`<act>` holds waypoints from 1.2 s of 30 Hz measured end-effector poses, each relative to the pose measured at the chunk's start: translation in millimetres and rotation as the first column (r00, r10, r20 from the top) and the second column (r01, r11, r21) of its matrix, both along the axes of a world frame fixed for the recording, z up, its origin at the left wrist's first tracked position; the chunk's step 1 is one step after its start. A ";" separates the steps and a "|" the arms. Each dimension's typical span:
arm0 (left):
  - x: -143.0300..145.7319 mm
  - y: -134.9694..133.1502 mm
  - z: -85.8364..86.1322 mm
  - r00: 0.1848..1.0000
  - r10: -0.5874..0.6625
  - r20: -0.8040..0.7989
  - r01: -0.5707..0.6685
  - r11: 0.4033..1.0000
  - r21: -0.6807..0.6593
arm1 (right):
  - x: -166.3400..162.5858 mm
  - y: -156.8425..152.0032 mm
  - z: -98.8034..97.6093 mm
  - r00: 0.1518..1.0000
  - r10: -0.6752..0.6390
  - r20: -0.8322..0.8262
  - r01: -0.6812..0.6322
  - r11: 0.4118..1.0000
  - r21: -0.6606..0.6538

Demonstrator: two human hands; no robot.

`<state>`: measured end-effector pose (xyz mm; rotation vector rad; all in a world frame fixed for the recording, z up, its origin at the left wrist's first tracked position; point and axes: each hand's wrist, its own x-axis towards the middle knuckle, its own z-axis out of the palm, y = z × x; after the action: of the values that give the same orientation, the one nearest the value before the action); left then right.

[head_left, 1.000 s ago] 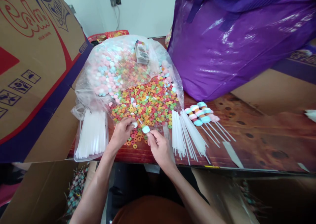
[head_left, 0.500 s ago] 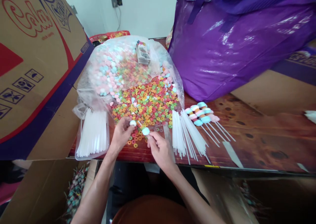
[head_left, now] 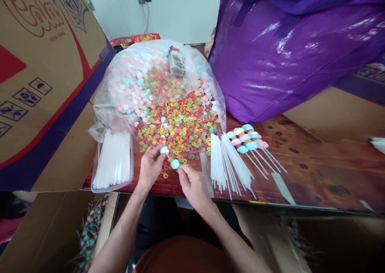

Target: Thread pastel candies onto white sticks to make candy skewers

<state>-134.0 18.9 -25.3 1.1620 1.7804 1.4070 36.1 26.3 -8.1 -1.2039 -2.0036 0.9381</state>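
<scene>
Now the fingers of the left hand (head_left: pixel 151 166) pinch a pale marshmallow (head_left: pixel 164 149) that has moved from beside the stick (head_left: pixel 167 155) to its tip, so threading seems just begun. The right hand (head_left: pixel 195 186) grasps the stick below a ring candy (head_left: pixel 170 159) and a blue marshmallow (head_left: pixel 175 164). Beyond lie loose rings (head_left: pixel 188 126); threaded sticks (head_left: pixel 245 137) rest rightward on the table (head_left: pixel 315 166).

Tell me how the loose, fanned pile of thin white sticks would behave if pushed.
The thin white sticks would probably spread apart, since nothing visible binds them. Each is probably light, being so slender, and fairly stiff, lying straight.
</scene>
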 end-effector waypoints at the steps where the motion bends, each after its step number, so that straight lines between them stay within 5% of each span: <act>1: 1.3 -1.1 0.5 0.999 -0.001 -0.048 0.001 1.000 0.004 | -0.7 -0.2 0.0 1.000 -0.010 0.009 0.010 1.000 -0.005; 12: 11.1 -9.6 8.2 0.923 -0.037 -0.383 0.063 0.996 0.057 | -16.2 -7.6 -7.1 0.991 -0.096 -0.098 0.074 0.976 -0.206; 24: 13.8 -26.2 15.2 0.971 -0.178 -0.162 0.179 0.984 -0.010 | -23.9 -3.8 -10.9 0.982 -0.090 -0.169 0.060 0.983 -0.173; 29: 6.7 -13.2 14.9 0.995 -0.096 -0.021 0.094 0.995 -0.045 | -6.9 7.0 -4.7 0.984 -0.064 -0.165 0.038 0.987 -0.155; 33: -9.4 8.3 19.4 0.941 0.097 -0.325 -0.117 0.992 -0.042 | 12.9 11.3 -4.7 0.985 -0.111 -0.129 0.096 0.988 -0.121; 36: -19.0 18.2 22.9 0.785 0.040 -0.618 -0.154 0.979 -0.133 | 19.6 8.9 -10.2 0.980 -0.160 -0.121 0.149 0.984 -0.099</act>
<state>-153.0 37.1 -2.4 1.5671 2.3835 0.9371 55.7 35.2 -18.2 -1.2941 -1.7569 1.0094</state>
